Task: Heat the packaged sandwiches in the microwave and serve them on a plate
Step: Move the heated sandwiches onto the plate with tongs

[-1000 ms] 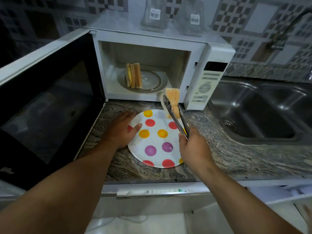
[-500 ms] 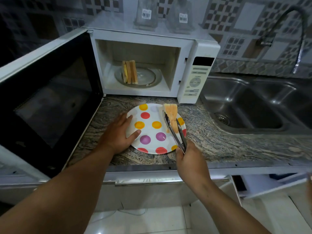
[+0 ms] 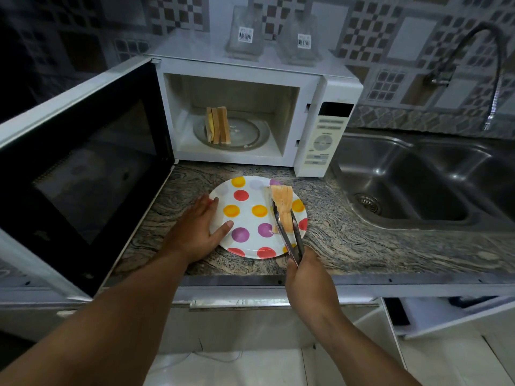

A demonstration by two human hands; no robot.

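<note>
The right hand [image 3: 305, 270] curls its fingers round the handle end of the metal tongs [image 3: 287, 229], squeezing them so the two arms pinch a sandwich [image 3: 282, 203] between them. That sandwich sits just beyond the tong tips, over the right side of the plate [image 3: 250, 218]; whether it already touches the plate cannot be told. It is a stack of pale toasted slices, golden on the crust edge. The left hand [image 3: 196, 231] lies flat with fingers straight and slightly spread, thumb and fingertips resting on the plate's left rim. The plate is white with yellow, red and purple dots and sits on the mottled counter [image 3: 348, 238] in front of the microwave [image 3: 323, 135]. Inside, a second sandwich [image 3: 218, 125] stands on edge on the glass turntable, the door [image 3: 83, 162] swung wide open to the left.
</note>
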